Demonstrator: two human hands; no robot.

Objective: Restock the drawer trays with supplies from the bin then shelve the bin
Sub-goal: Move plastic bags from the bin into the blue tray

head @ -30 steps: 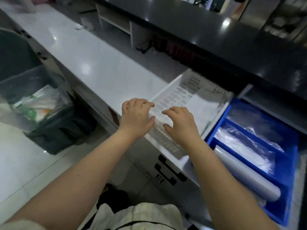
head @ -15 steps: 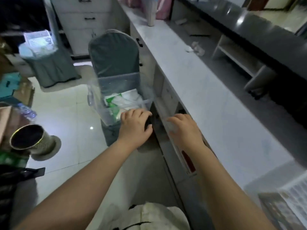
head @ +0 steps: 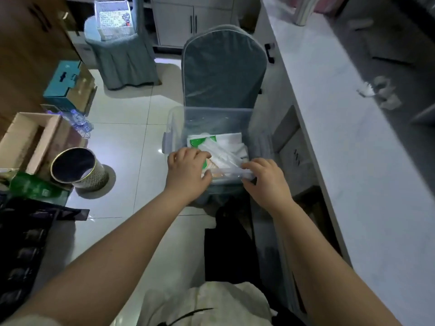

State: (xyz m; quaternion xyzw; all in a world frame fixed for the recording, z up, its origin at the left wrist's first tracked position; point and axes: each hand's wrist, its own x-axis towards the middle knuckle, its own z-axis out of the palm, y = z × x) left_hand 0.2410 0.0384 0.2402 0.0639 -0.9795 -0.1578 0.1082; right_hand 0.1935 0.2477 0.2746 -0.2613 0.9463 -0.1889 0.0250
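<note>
Hands at bin (head: pixel 213 118) near rim: left (head: pixel 188 169) and right (head: pixel 264 177) half-curled, grip unclear. Next: lift out packets (head: pixel 223 151).

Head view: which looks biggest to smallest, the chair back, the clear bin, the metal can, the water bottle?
1. Chair back
2. Clear bin, close behind it and nearer the camera, so unsure
3. Metal can
4. Water bottle

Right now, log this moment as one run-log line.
phase: reaching into bin | left hand: on packets | right hand: at near rim | bin: on chair
</note>
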